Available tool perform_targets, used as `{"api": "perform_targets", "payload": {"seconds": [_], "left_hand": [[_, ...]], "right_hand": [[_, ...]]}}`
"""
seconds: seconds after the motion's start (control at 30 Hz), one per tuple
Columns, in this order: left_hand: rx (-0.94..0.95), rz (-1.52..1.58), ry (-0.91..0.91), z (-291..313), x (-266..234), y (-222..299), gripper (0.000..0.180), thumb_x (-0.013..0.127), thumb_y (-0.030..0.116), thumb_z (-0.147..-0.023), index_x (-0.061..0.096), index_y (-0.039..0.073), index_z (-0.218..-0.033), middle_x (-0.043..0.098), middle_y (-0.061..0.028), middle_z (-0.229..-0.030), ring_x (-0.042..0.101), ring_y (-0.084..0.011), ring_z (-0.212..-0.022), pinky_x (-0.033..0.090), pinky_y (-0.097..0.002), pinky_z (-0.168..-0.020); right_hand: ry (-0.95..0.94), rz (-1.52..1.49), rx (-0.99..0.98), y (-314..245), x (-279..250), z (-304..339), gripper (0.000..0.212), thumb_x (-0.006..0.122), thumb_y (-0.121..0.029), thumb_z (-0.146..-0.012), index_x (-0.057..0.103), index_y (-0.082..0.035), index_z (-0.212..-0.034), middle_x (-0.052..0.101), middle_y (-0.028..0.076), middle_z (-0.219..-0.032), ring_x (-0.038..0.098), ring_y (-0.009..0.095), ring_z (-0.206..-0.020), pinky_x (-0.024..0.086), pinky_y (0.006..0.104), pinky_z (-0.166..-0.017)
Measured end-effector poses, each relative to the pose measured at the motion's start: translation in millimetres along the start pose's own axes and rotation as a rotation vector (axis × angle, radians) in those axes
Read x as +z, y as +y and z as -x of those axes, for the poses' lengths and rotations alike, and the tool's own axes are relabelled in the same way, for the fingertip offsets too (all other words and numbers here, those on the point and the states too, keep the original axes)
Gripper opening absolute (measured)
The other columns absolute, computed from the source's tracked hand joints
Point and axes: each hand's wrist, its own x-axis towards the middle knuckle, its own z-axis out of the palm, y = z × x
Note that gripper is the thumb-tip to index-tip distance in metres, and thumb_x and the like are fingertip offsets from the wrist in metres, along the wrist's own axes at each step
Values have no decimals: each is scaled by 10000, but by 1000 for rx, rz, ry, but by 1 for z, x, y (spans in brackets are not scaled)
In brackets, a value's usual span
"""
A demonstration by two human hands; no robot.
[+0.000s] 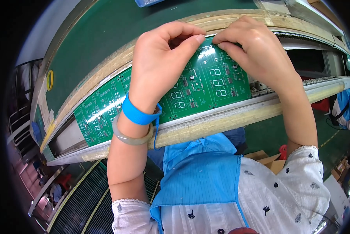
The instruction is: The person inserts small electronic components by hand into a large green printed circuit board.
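Observation:
A green circuit board [200, 91] with white digit outlines and small dark parts lies across the rails, partly covered by my left hand [159, 58]. That hand's thumb and index finger are pinched together at the board's far edge. Just to the right, my right hand [256, 52] also pinches close to the same edge, its fingertips a small gap from the left ones. Whatever sits between the fingertips of either hand is too small or hidden to make out. Another green circuit board [104, 103] lies to the left, against the first. A blue wrist strap [138, 111] and a pale bangle [130, 137] circle my left forearm.
The conveyor's near rail [198, 123] runs in front of me, with a wooden far rail [104, 70] behind the boards. Beyond is a green surface [116, 35] with a yellow ring [50, 80] and a blue container [147, 2]. A black slatted rack [81, 199] stands lower left.

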Motion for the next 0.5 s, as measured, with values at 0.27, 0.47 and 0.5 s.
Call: {"api": "perform_targets", "payload": {"seconds": [0.27,0.47,0.5], "left_hand": [[24,3,10,0,-3,-3,165,745,106,-910,766,-10,-1025,731,-43,-811,646,-80,-749,531,-250,-685],[31,10,12,0,-3,-4,158,735,103,-918,758,-16,-1019,732,-53,-814,647,-91,-750,530,-260,-682],[6,-33,-10,0,-3,-3,150,733,103,-930,757,-10,-1028,739,-28,-871,655,-79,-812,530,-242,-740]], "right_hand": [[-25,-73,100,-2,-1,-4,139,727,-102,-844,742,-26,-960,738,116,-885,668,302,-921,528,407,-841],[-19,-30,113,-3,1,-4,154,731,-126,-847,733,-21,-959,731,105,-857,660,294,-904,524,402,-839],[-17,-25,113,-3,1,-4,150,729,-126,-849,733,-21,-957,731,105,-856,660,293,-905,524,403,-838]]}}
